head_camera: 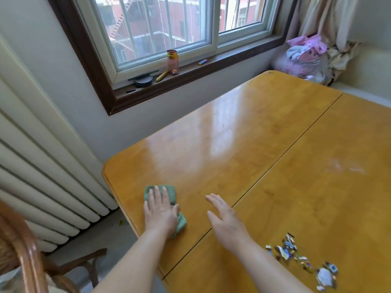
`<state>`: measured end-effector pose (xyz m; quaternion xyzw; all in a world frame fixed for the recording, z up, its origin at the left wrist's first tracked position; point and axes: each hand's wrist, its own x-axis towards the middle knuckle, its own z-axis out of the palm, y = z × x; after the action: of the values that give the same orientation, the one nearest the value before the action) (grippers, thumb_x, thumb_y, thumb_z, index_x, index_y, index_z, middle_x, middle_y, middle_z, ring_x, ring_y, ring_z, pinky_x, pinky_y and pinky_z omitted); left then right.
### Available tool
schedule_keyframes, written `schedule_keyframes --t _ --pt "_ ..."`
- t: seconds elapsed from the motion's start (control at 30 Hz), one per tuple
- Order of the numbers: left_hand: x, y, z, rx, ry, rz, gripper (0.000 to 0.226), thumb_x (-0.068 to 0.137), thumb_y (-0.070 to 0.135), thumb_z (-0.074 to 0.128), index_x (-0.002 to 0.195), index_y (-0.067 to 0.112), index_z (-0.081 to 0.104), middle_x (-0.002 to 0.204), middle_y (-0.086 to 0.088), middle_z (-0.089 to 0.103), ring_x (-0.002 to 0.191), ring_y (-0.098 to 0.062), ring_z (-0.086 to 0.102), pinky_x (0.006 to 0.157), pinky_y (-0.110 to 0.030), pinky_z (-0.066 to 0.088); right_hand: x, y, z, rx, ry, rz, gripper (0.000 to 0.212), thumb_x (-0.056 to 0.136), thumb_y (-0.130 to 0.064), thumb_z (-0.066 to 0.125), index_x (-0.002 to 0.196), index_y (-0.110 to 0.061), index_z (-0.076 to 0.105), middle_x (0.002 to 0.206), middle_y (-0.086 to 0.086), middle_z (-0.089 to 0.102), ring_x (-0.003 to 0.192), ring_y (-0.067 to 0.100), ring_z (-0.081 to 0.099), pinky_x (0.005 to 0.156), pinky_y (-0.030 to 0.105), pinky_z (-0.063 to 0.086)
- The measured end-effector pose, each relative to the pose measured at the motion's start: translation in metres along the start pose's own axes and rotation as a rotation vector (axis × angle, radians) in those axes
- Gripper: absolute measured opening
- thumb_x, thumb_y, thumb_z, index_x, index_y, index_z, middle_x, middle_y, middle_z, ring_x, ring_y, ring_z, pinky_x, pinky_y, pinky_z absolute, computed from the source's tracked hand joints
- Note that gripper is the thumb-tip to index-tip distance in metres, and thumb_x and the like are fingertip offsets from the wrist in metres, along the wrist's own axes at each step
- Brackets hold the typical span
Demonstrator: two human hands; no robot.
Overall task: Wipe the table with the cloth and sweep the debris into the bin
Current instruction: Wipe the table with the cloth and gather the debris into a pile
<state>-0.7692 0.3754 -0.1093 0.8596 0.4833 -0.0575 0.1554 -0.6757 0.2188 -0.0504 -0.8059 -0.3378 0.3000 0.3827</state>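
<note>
Left hand point(160, 210): laid flat, palm down, fingers spread and extended, pressing on the cloth point(169, 205) rather than gripping it; nothing is closed in the fist.

Right hand point(225, 218): open, fingers straight and together, holding nothing. Whether it touches the table or hovers just above it cannot be told.

Cloth: green, ribbed or striped, folded or bunched; lies near the table's left edge, not far from the rounded left corner. Part shows beyond the fingertips, part trails out beside the wrist.

Table point(264, 134): yellow-orange wood, glossy, with a dark seam running diagonally across the top. The right hand sits close to this seam.

Debris point(296, 254): scattered small torn scraps, white, blue and dark, lying toward the near edge on the right, well apart from the cloth, on the far side of the right forearm.

Smudge point(342, 168): faint pale mark on the surface toward the right edge.

Bin: not in view.

Surroundings: radiator point(42, 166) to the left of the table; windowsill point(190, 72) beyond it carrying a small pink bottle point(172, 62) and oddments; chair point(25, 250) at the near left.

Step in hand, as judged: the wiping stage, with the cloth working the left portion of the top; the sweep has not begun, since the scraps lie uncollected.

Next move, as judged: carry the cloth rightward under steady flat pressure, over the seam and toward the pale mark, then gather the scraps into one heap at an edge. The bin must first be located.
</note>
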Motion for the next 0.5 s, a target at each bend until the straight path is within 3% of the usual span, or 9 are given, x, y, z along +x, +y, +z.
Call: schedule_keyframes --t 0.1,0.23,0.3,0.37,0.43,0.5 --pt "0.019 0.032 0.002 -0.008 -0.024 0.085 0.070 0.097 0.042 0.029 0.149 0.015 -0.008 0.157 -0.007 -0.019 0.144 -0.023 -0.019 0.118 -0.042 -0.008 0.002 0.010 -0.013 -0.015 0.074 -0.010 0.043 0.095 -0.019 0.039 0.138 -0.025 0.035 0.151 -0.009 0.026 0.140 0.003 0.014 0.112 0.022 0.013" --pt "-0.009 0.083 0.021 -0.185 -0.162 0.381 0.058 0.099 0.038 0.026 0.150 0.021 0.006 0.159 0.000 -0.009 0.145 -0.015 -0.013 0.118 -0.039 -0.006 0.016 0.007 -0.002 0.023 0.210 0.006 0.044 0.096 -0.018 0.036 0.140 -0.021 0.031 0.153 -0.006 0.024 0.141 0.004 0.012 0.112 0.019 0.008" --pt "-0.009 0.076 0.002 -0.603 -0.203 0.300 0.045 0.101 0.029 0.030 0.144 0.020 0.033 0.155 0.001 0.025 0.144 -0.015 0.016 0.116 -0.032 0.016 0.022 0.004 0.010 -0.013 0.212 0.026 0.046 0.097 -0.022 0.033 0.142 -0.022 0.023 0.155 -0.006 0.017 0.142 0.005 0.006 0.114 0.021 0.004" --pt "-0.002 0.045 -0.021 -0.858 -0.045 0.125 0.034 0.100 0.022 0.036 0.129 0.021 0.053 0.129 0.007 0.053 0.130 -0.019 0.043 0.099 -0.026 0.033 0.028 0.007 0.027 -0.145 0.201 0.059 0.051 0.097 -0.027 0.030 0.145 -0.023 0.012 0.157 -0.004 0.004 0.143 0.009 -0.005 0.116 0.028 -0.004" --pt "0.009 0.009 -0.037 -0.748 0.065 0.026 0.035 0.099 0.020 0.037 0.131 0.020 0.052 0.132 0.004 0.054 0.130 -0.021 0.044 0.104 -0.032 0.036 0.037 0.004 0.048 -0.330 0.149 0.081 0.056 0.096 -0.034 0.028 0.145 -0.026 0.000 0.157 -0.003 -0.010 0.142 0.013 -0.018 0.115 0.035 -0.013" --pt "0.018 -0.019 -0.044 -0.539 0.022 0.002 0.039 0.099 0.020 0.038 0.137 0.018 0.045 0.146 -0.001 0.042 0.138 -0.020 0.033 0.113 -0.038 0.028 0.048 -0.002 0.071 -0.451 0.105 0.063 0.060 0.095 -0.039 0.027 0.144 -0.026 -0.004 0.156 -0.001 -0.016 0.140 0.019 -0.025 0.114 0.041 -0.018"
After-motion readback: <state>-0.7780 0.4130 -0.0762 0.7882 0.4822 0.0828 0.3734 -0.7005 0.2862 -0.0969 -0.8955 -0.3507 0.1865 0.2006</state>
